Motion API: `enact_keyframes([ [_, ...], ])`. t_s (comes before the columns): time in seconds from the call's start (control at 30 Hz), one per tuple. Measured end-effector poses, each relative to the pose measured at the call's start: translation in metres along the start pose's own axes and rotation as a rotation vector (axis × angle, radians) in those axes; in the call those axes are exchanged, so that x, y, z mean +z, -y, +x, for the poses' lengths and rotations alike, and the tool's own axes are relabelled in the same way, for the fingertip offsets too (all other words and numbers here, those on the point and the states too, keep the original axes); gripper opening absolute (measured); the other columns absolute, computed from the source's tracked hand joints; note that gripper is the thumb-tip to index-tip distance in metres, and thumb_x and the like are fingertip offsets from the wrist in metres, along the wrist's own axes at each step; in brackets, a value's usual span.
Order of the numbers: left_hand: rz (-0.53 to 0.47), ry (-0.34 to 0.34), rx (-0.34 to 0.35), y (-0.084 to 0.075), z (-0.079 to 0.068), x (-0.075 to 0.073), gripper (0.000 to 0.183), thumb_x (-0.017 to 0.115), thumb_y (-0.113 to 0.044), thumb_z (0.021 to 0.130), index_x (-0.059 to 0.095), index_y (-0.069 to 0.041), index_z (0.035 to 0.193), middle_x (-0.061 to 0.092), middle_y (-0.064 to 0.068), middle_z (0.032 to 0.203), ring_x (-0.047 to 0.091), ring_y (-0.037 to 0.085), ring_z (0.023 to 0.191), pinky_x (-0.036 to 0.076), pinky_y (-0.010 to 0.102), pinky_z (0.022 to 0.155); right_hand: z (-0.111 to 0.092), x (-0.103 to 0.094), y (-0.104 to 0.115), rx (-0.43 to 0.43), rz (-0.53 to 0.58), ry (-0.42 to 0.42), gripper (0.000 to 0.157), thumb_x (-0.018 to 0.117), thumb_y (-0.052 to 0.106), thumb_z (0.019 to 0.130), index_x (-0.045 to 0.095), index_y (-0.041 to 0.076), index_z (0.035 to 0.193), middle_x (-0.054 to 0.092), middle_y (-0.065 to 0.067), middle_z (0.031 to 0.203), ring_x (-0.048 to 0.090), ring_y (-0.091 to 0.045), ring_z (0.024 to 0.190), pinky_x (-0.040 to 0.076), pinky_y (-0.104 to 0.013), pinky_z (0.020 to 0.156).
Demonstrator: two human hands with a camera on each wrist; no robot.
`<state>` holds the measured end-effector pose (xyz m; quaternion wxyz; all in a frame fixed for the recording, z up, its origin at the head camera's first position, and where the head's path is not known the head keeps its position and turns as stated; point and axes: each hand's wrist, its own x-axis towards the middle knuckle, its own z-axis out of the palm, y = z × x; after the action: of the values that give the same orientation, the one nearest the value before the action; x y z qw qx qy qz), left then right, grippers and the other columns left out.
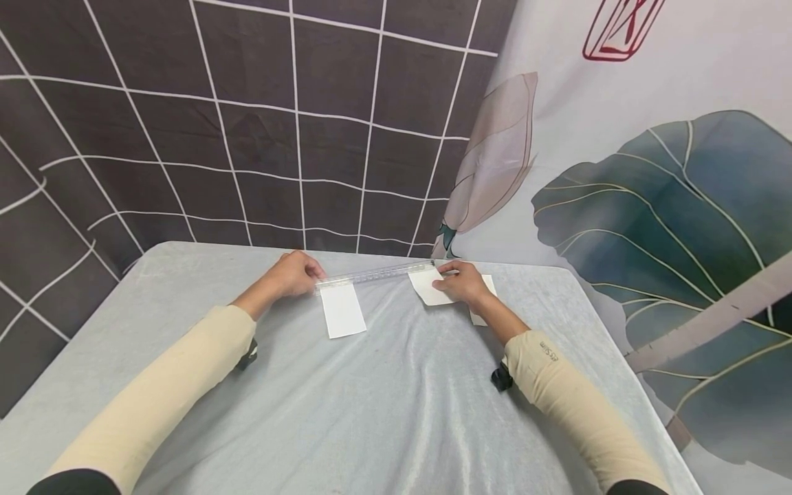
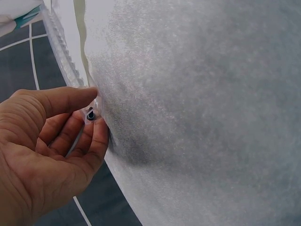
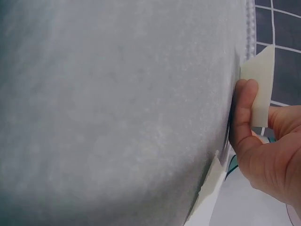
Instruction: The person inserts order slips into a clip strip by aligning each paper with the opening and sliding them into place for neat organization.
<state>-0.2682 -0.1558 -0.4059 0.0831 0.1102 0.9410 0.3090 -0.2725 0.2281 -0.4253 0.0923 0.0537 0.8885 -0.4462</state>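
A clear plastic strip [image 1: 377, 273] lies across the far part of the table, ridged along its length. My left hand [image 1: 295, 273] pinches its left end between thumb and fingers; a small dark round piece [image 2: 90, 114] shows there in the left wrist view. One white paper card [image 1: 343, 311] lies against the strip near that hand. At the strip's other end my right hand [image 1: 463, 280] holds a second paper card [image 1: 427, 285], cream-coloured and slightly bent in the right wrist view. A third paper piece [image 1: 481, 320] lies partly hidden under the right wrist.
A pale grey velvety cloth [image 1: 371, 412] covers the table, with folds towards the front. Behind stands a dark curtain with white grid lines [image 1: 260, 144]. On the right hangs a white cloth printed with large leaves [image 1: 643, 199].
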Motion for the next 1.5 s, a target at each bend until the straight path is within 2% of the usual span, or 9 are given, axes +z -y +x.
enact_keyframes([
  [0.27,-0.002,0.0,-0.007,0.002,0.0,0.0,0.044,0.068,0.009,0.07,0.085,0.0,0.11,0.083,0.017,0.103,0.068,0.028,0.093,0.053,0.032,0.08,0.002,0.002,0.002,-0.006,0.013,0.023,0.049,0.077,0.016,0.104,0.066,-0.001,0.148,0.058,-0.029,0.16,0.058,-0.043,0.145,0.046,-0.053,0.126],
  [0.3,-0.015,0.0,0.013,0.013,0.007,0.003,0.043,0.07,0.007,0.07,0.086,-0.003,0.109,0.084,0.014,0.102,0.068,0.026,0.093,0.054,0.032,0.08,0.002,0.003,0.002,-0.006,0.011,0.023,0.049,0.077,0.016,0.104,0.066,-0.001,0.148,0.058,-0.029,0.16,0.058,-0.043,0.145,0.046,-0.053,0.127],
  [0.33,-0.015,0.001,0.014,0.013,0.007,0.003,0.043,0.07,0.007,0.07,0.086,-0.003,0.108,0.084,0.014,0.102,0.069,0.026,0.093,0.055,0.033,0.081,0.002,0.003,0.002,-0.007,0.01,0.025,0.048,0.077,0.016,0.104,0.066,-0.001,0.148,0.058,-0.029,0.16,0.058,-0.043,0.145,0.046,-0.053,0.127],
  [0.5,-0.019,-0.003,0.012,0.012,0.003,0.001,0.043,0.07,0.006,0.07,0.086,-0.002,0.109,0.083,0.014,0.101,0.068,0.026,0.092,0.053,0.032,0.08,0.002,0.005,0.004,-0.004,0.003,0.033,0.048,0.077,0.016,0.103,0.067,0.0,0.147,0.06,-0.028,0.157,0.062,-0.039,0.139,0.05,-0.05,0.123],
  [0.53,-0.007,-0.004,-0.007,0.001,-0.004,-0.002,0.044,0.068,0.008,0.07,0.085,0.001,0.11,0.083,0.017,0.102,0.068,0.028,0.092,0.052,0.032,0.08,0.002,0.005,0.005,0.002,0.002,0.035,0.048,0.077,0.016,0.104,0.067,0.0,0.147,0.061,-0.028,0.156,0.062,-0.039,0.138,0.05,-0.05,0.122],
  [0.57,-0.008,-0.006,-0.007,0.0,-0.005,-0.002,0.044,0.068,0.008,0.071,0.085,0.001,0.11,0.083,0.017,0.103,0.068,0.027,0.092,0.051,0.031,0.079,0.001,0.005,0.005,0.007,0.002,0.037,0.048,0.076,0.017,0.104,0.067,0.001,0.148,0.062,-0.028,0.155,0.063,-0.038,0.138,0.051,-0.05,0.122],
  [0.97,-0.015,-0.001,-0.002,0.001,-0.003,-0.003,0.044,0.068,0.008,0.07,0.085,0.001,0.11,0.083,0.016,0.101,0.067,0.026,0.091,0.05,0.03,0.078,-0.002,0.006,0.007,0.014,0.032,0.064,0.049,0.076,0.017,0.105,0.065,0.0,0.15,0.063,-0.029,0.153,0.064,-0.035,0.132,0.054,-0.045,0.114],
  [1.27,-0.013,0.006,-0.005,-0.002,-0.003,-0.003,0.043,0.07,0.009,0.071,0.085,0.001,0.11,0.082,0.016,0.1,0.066,0.026,0.091,0.049,0.029,0.077,0.0,0.009,0.009,-0.001,0.023,0.064,0.049,0.077,0.016,0.103,0.066,-0.003,0.146,0.056,-0.028,0.164,0.06,-0.036,0.14,0.051,-0.046,0.12],
  [1.5,-0.005,0.001,0.006,-0.002,-0.002,-0.003,0.044,0.068,0.008,0.07,0.085,0.001,0.11,0.083,0.016,0.1,0.066,0.026,0.091,0.05,0.03,0.078,0.003,0.012,0.01,-0.02,0.024,0.05,0.047,0.079,0.014,0.101,0.069,-0.003,0.143,0.061,-0.026,0.159,0.064,-0.028,0.123,0.051,-0.031,0.102],
])
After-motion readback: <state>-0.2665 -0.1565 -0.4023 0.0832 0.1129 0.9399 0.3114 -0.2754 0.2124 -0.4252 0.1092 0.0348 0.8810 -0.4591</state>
